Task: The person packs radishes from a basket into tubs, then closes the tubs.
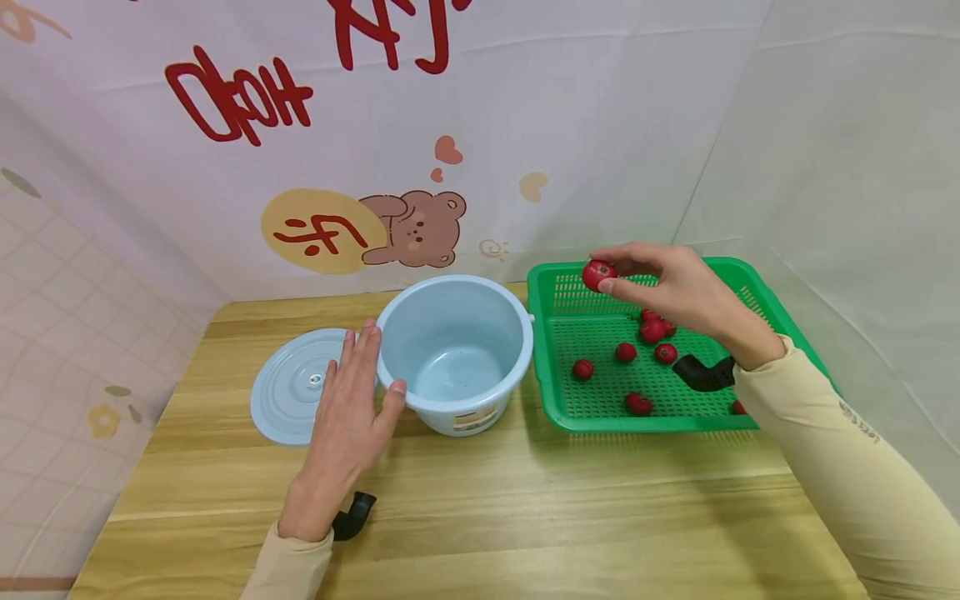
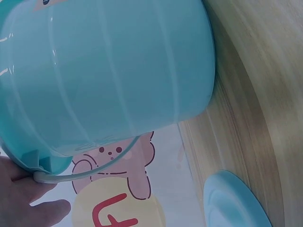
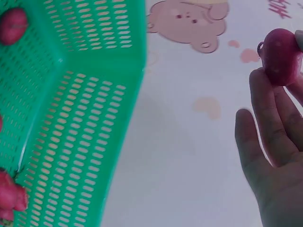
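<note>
My right hand (image 1: 667,287) pinches a small red tomato (image 1: 598,275) between thumb and fingertips, raised over the left back part of a green basket (image 1: 551,392). In the right wrist view the tomato (image 3: 280,57) sits at the fingertips, with the other fingers stretched out below it. My left hand (image 1: 348,425), fingers straight, rests at the left rim of a light blue bucket (image 1: 450,407). The bucket's interior shows bare. From the left wrist, its side (image 2: 118,66) and wire-like handle (image 2: 94,174) are seen, with the hand (image 2: 28,198) beside the handle's end.
Several tomatoes (image 1: 652,331) lie scattered in the basket, which stands right of the bucket. A round blue lid (image 1: 288,392) lies flat on the wooden table (image 1: 487,517), partly behind the left hand. A printed cloth wall (image 1: 600,100) rises behind the table.
</note>
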Tool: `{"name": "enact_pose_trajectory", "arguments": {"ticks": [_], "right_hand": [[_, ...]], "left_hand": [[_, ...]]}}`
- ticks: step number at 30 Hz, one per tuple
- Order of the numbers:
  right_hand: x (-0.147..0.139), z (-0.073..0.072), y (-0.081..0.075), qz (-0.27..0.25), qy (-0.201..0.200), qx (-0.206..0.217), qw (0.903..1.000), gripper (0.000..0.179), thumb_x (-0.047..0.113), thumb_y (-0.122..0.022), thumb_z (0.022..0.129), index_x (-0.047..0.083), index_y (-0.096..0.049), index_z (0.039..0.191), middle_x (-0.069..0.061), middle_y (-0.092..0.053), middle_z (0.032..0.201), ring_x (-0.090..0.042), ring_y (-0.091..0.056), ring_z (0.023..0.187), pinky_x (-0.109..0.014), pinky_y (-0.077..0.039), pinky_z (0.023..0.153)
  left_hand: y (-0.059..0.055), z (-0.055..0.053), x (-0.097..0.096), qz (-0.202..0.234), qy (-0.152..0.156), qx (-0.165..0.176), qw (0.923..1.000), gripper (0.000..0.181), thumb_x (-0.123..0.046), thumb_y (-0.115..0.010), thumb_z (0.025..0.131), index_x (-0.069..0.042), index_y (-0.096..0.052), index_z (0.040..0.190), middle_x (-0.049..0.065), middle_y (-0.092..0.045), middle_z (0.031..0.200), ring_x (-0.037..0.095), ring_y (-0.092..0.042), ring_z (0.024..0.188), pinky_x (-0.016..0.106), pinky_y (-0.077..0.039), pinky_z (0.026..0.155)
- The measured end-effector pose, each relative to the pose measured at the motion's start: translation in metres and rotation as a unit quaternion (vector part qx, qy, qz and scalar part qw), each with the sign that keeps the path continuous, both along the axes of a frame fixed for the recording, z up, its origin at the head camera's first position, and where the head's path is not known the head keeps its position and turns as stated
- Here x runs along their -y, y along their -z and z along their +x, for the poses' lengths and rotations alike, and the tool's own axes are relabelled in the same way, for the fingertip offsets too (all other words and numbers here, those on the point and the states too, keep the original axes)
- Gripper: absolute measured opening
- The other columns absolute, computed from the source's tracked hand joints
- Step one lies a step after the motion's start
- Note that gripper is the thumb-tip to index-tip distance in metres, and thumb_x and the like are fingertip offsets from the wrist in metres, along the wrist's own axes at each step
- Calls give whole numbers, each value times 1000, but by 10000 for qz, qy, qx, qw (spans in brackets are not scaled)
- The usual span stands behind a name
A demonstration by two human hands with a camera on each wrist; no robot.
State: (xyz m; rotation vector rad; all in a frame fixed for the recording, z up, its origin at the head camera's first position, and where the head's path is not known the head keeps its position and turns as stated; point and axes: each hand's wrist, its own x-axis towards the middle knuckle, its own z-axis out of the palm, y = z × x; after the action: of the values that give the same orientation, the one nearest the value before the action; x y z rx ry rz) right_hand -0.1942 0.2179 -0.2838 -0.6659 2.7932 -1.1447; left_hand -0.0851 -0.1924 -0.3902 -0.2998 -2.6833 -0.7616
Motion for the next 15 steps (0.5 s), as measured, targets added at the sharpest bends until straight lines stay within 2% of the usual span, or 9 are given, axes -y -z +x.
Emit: {"name": "enact_pose_trajectory", "arguments": {"ticks": [5, 10, 15], "right_hand": [[7, 10, -3, -287, 18, -332, 9990, 39, 33, -69, 101, 25, -67, 139, 6, -69, 130, -9, -62, 119, -19, -44, 98], [19, 22, -6, -661, -40, -574, 9962, 37, 23, -72, 99, 21, -70, 136, 4, -70, 129, -7, -62, 119, -17, -44, 102], [31, 33, -5, -708, -17, -881, 9936, 37, 21, -74, 97, 21, -71, 134, 6, -70, 129, -6, -60, 121, -18, -43, 104]], "left_hand": [[-1, 0, 1, 5, -5, 26, 10000, 73, -44, -45, 106, -6, -25, 164, 6, -22, 171, 35, -15, 158, 70, -18, 120], [-1, 0, 1, 50, 5, 68, 10000, 73, -46, -43, 106, -6, -25, 164, 6, -22, 171, 34, -15, 158, 70, -18, 119], [-1, 0, 0, 90, 6, 123, 9999, 72, -42, -46, 105, -6, -25, 164, 6, -21, 171, 32, -14, 159, 70, -18, 120]]}}
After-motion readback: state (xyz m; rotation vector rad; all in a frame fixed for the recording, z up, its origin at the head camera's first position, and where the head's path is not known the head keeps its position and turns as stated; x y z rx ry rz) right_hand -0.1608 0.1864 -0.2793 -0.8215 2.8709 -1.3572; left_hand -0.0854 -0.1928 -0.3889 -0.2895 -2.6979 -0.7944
